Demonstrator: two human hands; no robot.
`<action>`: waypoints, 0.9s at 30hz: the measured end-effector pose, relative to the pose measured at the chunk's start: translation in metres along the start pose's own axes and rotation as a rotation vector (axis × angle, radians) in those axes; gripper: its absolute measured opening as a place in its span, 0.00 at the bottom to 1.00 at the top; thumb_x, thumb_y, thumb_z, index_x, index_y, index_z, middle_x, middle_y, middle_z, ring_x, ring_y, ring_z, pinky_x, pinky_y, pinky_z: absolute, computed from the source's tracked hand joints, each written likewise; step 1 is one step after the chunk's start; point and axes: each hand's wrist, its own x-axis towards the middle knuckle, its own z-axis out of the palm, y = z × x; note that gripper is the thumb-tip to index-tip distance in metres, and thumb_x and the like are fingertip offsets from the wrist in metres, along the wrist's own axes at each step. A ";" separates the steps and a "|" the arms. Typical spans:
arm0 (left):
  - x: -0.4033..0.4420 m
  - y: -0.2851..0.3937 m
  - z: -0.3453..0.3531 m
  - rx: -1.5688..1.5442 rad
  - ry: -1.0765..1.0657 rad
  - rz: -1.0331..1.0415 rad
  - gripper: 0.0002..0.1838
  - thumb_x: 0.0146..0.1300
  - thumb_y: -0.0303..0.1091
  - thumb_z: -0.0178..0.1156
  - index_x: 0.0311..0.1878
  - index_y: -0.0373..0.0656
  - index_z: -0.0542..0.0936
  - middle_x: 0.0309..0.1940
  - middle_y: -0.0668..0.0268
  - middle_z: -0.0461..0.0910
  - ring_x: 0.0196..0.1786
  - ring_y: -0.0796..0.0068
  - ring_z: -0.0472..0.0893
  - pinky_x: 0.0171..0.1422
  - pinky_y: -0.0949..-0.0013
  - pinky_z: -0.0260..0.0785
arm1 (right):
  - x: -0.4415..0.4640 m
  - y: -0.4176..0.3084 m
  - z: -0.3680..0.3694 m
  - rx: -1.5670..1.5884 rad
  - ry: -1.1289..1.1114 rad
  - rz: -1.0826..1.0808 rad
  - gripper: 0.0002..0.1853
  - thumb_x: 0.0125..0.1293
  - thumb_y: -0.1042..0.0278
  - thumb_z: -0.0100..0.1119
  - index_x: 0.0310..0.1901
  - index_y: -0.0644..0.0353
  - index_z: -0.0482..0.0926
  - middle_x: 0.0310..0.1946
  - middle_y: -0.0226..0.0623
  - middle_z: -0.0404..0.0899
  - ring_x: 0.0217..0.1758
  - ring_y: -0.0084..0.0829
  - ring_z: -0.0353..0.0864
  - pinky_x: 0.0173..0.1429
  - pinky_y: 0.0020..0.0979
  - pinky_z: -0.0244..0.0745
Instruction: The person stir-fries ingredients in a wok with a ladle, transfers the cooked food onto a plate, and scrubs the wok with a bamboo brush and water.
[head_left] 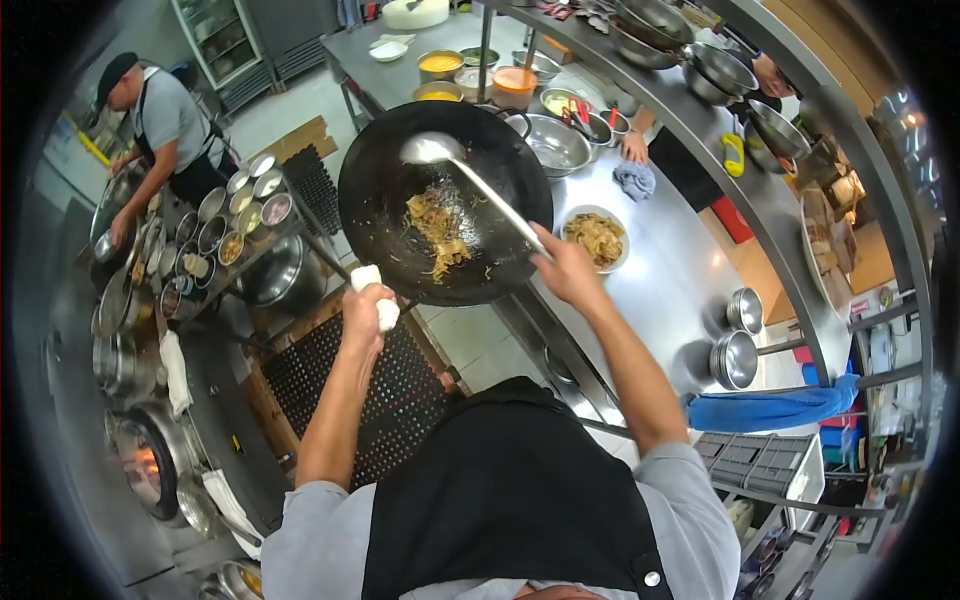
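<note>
My left hand [364,312] is wrapped round a folded white cloth [368,276] at the near rim of a large black wok [375,170]. The wok is held up beside the steel counter. In my right hand [570,268] is the handle of a long metal wok ladle [432,149], its bowl blurred over the far part of the wok. Brown stir-fried food [436,232] lies in the middle of the wok. Just beyond my right hand, a white plate [622,262] on the counter holds more of this food [595,238].
Steel bowls [736,358] stand on the steel counter [665,290] at right, with a grey cloth [634,180] farther back. Containers of ingredients [440,64] fill its far end. A co-worker [180,130] works at the left; another person's hand [635,148] is across the counter. A burner flame [147,460] shows lower left.
</note>
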 end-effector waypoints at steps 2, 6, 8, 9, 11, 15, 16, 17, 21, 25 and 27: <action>-0.001 -0.001 0.004 -0.018 -0.003 0.016 0.06 0.51 0.24 0.59 0.34 0.36 0.77 0.23 0.62 0.78 0.22 0.71 0.78 0.25 0.69 0.69 | 0.007 -0.027 0.032 0.042 0.069 0.060 0.29 0.67 0.68 0.61 0.72 0.51 0.74 0.43 0.63 0.84 0.44 0.59 0.86 0.49 0.53 0.79; 0.002 0.003 0.006 -0.026 -0.031 0.016 0.09 0.50 0.22 0.60 0.37 0.37 0.76 0.27 0.65 0.78 0.25 0.71 0.78 0.27 0.67 0.70 | -0.092 0.017 0.069 0.003 0.006 -0.003 0.33 0.67 0.71 0.62 0.75 0.50 0.70 0.34 0.58 0.83 0.36 0.59 0.85 0.43 0.51 0.81; 0.004 0.001 0.003 -0.026 -0.039 0.000 0.09 0.51 0.22 0.60 0.37 0.38 0.76 0.26 0.66 0.77 0.25 0.72 0.78 0.27 0.67 0.70 | -0.151 0.056 0.046 -0.120 0.018 -0.135 0.33 0.67 0.71 0.62 0.75 0.47 0.73 0.32 0.52 0.83 0.33 0.55 0.84 0.42 0.49 0.81; 0.003 0.001 0.000 -0.031 -0.032 -0.003 0.09 0.51 0.22 0.60 0.37 0.38 0.76 0.26 0.66 0.77 0.25 0.72 0.78 0.27 0.67 0.70 | -0.169 0.083 0.028 -0.140 -0.017 -0.103 0.32 0.67 0.71 0.63 0.73 0.46 0.74 0.32 0.50 0.83 0.33 0.53 0.84 0.43 0.49 0.81; 0.000 0.003 -0.001 -0.033 -0.027 -0.025 0.09 0.51 0.22 0.59 0.37 0.38 0.76 0.26 0.65 0.77 0.24 0.72 0.78 0.27 0.67 0.71 | -0.169 0.106 -0.001 -0.264 -0.062 -0.059 0.31 0.66 0.71 0.63 0.71 0.46 0.76 0.33 0.49 0.83 0.34 0.53 0.84 0.43 0.49 0.81; -0.015 -0.003 0.017 -0.019 0.032 0.006 0.05 0.52 0.24 0.58 0.33 0.36 0.77 0.22 0.63 0.77 0.20 0.72 0.76 0.24 0.68 0.66 | -0.055 0.058 -0.023 -0.082 0.074 -0.070 0.31 0.64 0.70 0.64 0.71 0.52 0.76 0.35 0.57 0.84 0.35 0.59 0.84 0.43 0.50 0.81; -0.019 -0.004 0.023 -0.012 0.026 0.013 0.05 0.52 0.24 0.58 0.33 0.36 0.77 0.22 0.63 0.77 0.20 0.72 0.76 0.24 0.68 0.66 | -0.033 0.048 -0.013 0.049 0.122 -0.093 0.31 0.65 0.70 0.64 0.71 0.53 0.76 0.35 0.60 0.83 0.36 0.61 0.84 0.44 0.51 0.80; -0.024 -0.004 0.031 0.009 0.035 0.031 0.05 0.51 0.24 0.58 0.33 0.36 0.77 0.22 0.63 0.78 0.21 0.72 0.77 0.24 0.68 0.66 | -0.024 0.040 0.006 0.087 0.170 -0.103 0.31 0.65 0.69 0.63 0.72 0.53 0.75 0.35 0.62 0.83 0.37 0.62 0.84 0.45 0.52 0.80; -0.035 0.005 0.065 0.019 0.058 0.109 0.06 0.50 0.23 0.59 0.33 0.37 0.77 0.23 0.63 0.78 0.21 0.72 0.78 0.23 0.69 0.68 | -0.071 0.057 0.050 0.123 0.119 -0.010 0.31 0.68 0.68 0.61 0.74 0.48 0.72 0.36 0.58 0.83 0.37 0.60 0.84 0.43 0.51 0.79; -0.044 0.001 0.083 -0.003 0.084 0.090 0.06 0.51 0.24 0.59 0.33 0.37 0.77 0.23 0.63 0.78 0.21 0.72 0.77 0.24 0.68 0.68 | -0.176 0.165 -0.008 -0.129 -0.019 -0.096 0.31 0.66 0.70 0.62 0.73 0.46 0.73 0.35 0.48 0.82 0.37 0.54 0.84 0.44 0.49 0.81; -0.052 -0.005 0.092 -0.007 0.119 0.093 0.05 0.51 0.24 0.59 0.33 0.36 0.77 0.23 0.63 0.78 0.21 0.72 0.77 0.24 0.68 0.68 | -0.173 0.189 -0.042 -0.280 -0.099 -0.022 0.31 0.66 0.68 0.62 0.72 0.46 0.74 0.35 0.47 0.83 0.38 0.52 0.84 0.49 0.48 0.81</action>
